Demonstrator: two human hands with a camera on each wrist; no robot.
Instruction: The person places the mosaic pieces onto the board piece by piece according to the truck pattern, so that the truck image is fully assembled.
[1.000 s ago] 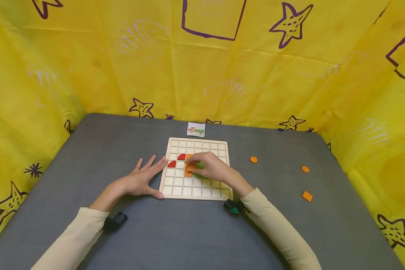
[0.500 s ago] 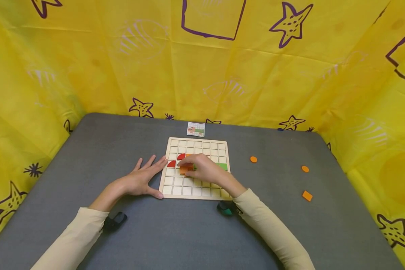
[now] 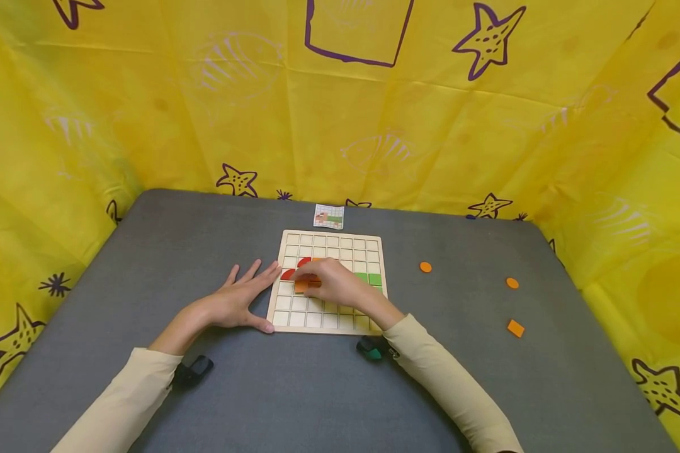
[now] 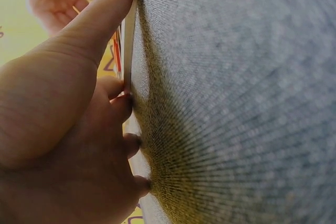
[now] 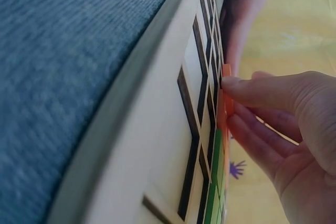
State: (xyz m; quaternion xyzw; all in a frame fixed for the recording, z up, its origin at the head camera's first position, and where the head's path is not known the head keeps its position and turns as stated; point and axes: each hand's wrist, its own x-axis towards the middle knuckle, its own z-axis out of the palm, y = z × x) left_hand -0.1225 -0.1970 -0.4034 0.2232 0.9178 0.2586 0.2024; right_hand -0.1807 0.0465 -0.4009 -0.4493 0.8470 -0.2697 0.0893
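My right hand (image 3: 337, 286) pinches an orange square tile (image 3: 301, 287) between thumb and fingers, over the left part of the wooden grid board (image 3: 314, 321). In the right wrist view, that orange tile (image 5: 227, 88) stands out from the board's surface. Two red quarter-circle pieces (image 3: 288, 275) sit in cells just beyond it. Green tiles (image 3: 375, 280) show to the right of my right hand, which hides part of the filled cells. My left hand (image 3: 235, 304) lies spread on the table, with thumb and index fingertip touching the board's left edge.
Behind the board lies a small picture card (image 3: 328, 217). To the right are an orange disc (image 3: 425, 267), another orange disc (image 3: 512, 283) and an orange square tile (image 3: 515, 328). A yellow printed cloth (image 3: 368, 126) hangs around the grey table (image 3: 294, 390).
My right hand has moved left across the board with the orange tile, uncovering green tiles on the right. My left hand has stayed where it was.
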